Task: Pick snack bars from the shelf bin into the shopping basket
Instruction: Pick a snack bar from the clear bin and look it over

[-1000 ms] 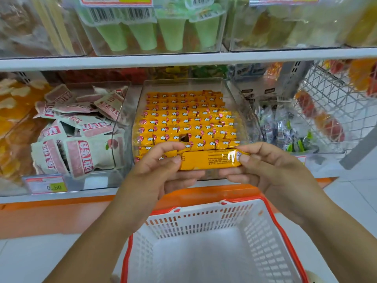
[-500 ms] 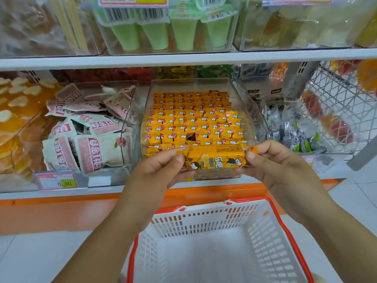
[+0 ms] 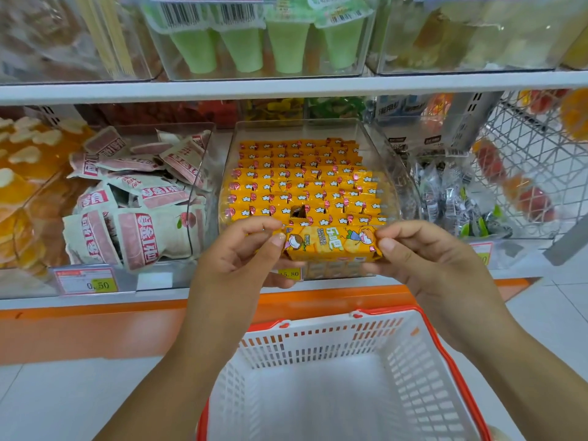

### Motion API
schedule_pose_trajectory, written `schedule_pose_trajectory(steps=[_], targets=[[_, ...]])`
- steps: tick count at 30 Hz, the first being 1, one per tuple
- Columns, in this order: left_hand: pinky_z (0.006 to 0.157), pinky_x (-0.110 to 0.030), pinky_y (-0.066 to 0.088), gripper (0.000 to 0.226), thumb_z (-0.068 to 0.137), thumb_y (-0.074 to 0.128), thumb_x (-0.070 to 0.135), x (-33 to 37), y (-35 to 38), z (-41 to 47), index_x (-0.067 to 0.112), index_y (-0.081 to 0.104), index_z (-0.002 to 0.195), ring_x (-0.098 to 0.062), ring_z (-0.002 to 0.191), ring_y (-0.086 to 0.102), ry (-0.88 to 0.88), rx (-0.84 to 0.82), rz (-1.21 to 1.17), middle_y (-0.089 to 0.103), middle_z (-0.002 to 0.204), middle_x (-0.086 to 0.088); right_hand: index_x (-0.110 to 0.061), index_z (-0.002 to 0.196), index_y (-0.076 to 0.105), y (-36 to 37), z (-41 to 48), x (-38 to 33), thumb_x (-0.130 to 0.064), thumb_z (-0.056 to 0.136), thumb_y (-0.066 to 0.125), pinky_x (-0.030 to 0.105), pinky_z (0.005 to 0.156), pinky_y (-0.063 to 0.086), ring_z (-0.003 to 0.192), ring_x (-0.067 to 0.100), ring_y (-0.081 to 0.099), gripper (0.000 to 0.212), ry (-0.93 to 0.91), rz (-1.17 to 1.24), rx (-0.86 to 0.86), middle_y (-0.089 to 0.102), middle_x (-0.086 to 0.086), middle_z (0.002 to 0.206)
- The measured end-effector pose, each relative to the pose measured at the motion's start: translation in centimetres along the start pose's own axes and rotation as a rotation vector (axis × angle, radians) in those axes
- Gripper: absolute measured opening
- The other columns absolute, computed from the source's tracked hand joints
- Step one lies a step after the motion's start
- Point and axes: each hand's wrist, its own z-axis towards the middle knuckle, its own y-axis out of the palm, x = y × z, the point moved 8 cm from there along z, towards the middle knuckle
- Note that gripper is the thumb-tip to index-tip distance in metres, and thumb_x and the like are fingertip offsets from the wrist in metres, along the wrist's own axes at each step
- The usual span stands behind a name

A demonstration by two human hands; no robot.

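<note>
One yellow foil-wrapped snack bar we pinch by its ends, left grip and right grip, at the front edge of the white shelf, above the white red-rimmed basket.

Shelving: a white shelf board runs across the top; a lower white ledge carries clear bins
Base: an orange panel sits under the ledge and meets the floor
Floor: pale glossy tiles; joint lines show at the right
Right side: a white wire rack stands just beside the shelving; a grey post slants below it
Neighbouring stock: pink-and-white packets in the left bin; green cups on the upper shelf
Tags: a price tag on the ledge front
Light: bright and even; soft glare on the clear plastic
</note>
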Motion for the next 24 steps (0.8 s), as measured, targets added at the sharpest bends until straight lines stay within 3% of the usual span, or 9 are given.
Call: schedule_pose_trajectory(steps=[4, 6, 9, 14, 16, 20, 24], targets=[[0.056, -0.023, 0.057, 0.016, 0.091, 0.06, 0.008, -0.2, -0.3, 0.0, 0.021, 0.069, 0.094, -0.02, 0.074, 0.074, -0.007, 0.03, -0.019, 0.075, 0.082, 0.0, -0.027, 0.089, 0.075, 0.1, 0.2, 0.3, -0.06, 0.049, 0.088, 0.044, 0.092, 0.056, 0.086, 0.025, 0.073, 0.054, 0.018, -0.016, -0.032, 0.075, 0.005, 0.095], [0.057, -0.021, 0.057, 0.014, 0.084, 0.064, 0.017, -0.5, -0.2, 0.1, 0.02, 0.071, 0.095, -0.019, 0.074, 0.074, -0.042, 0.013, -0.051, 0.075, 0.081, 0.0, -0.031, 0.09, 0.074, 0.4, 0.2, 0.4, -0.059, 0.045, 0.09, 0.035, 0.088, 0.056, 0.089, 0.027, 0.073, 0.056, 0.03, -0.011, -0.072, 0.075, 0.008, 0.099], [0.06, -0.021, 0.057, 0.03, 0.07, 0.067, 0.018, -0.8, 0.2, 0.4, 0.017, 0.07, 0.099, -0.021, 0.077, 0.075, -0.093, -0.04, -0.118, 0.076, 0.084, -0.004, -0.031, 0.091, 0.073, 0.7, 0.2, 0.4, -0.051, 0.046, 0.092, 0.025, 0.081, 0.056, 0.091, 0.029, 0.073, 0.053, 0.041, 0.017, -0.114, 0.075, 0.01, 0.104], [0.064, -0.023, 0.058, 0.029, 0.069, 0.068, 0.015, -1.4, 0.2, 0.5, 0.013, 0.068, 0.098, -0.025, 0.081, 0.075, -0.123, -0.06, -0.136, 0.076, 0.083, -0.009, -0.023, 0.087, 0.074, 0.4, 0.2, 0.5, -0.042, 0.054, 0.09, 0.032, 0.08, 0.059, 0.091, 0.036, 0.073, 0.041, 0.065, 0.091, -0.072, 0.074, 0.015, 0.101], [0.065, -0.024, 0.059, 0.023, 0.072, 0.066, 0.014, -1.6, 0.1, 0.5, 0.013, 0.07, 0.095, -0.026, 0.082, 0.075, -0.136, -0.063, -0.159, 0.076, 0.085, -0.011, -0.017, 0.083, 0.073, 0.5, 0.2, 0.3, -0.029, 0.061, 0.081, 0.029, 0.074, 0.059, 0.089, 0.037, 0.073, 0.027, 0.077, 0.139, -0.054, 0.074, 0.019, 0.097], [0.069, -0.026, 0.06, 0.015, 0.077, 0.062, 0.017, -1.6, 0.2, 0.4, 0.022, 0.075, 0.08, -0.028, 0.086, 0.075, -0.131, -0.09, -0.155, 0.076, 0.088, -0.014, -0.003, 0.092, 0.063, 0.6, 0.2, 0.4, -0.021, 0.069, 0.066, 0.027, 0.069, 0.06, 0.087, 0.035, 0.073, 0.029, 0.116, 0.168, -0.014, 0.074, 0.021, 0.092], [0.071, -0.027, 0.061, 0.015, 0.077, 0.062, 0.017, -1.8, 0.3, 0.2, 0.016, 0.073, 0.087, -0.028, 0.088, 0.075, -0.155, -0.094, -0.157, 0.076, 0.09, -0.015, -0.001, 0.095, 0.061, 0.5, 0.2, 1.0, -0.008, 0.088, 0.053, 0.029, 0.072, 0.061, 0.087, 0.035, 0.073, 0.013, 0.146, 0.166, 0.023, 0.074, 0.021, 0.093]])
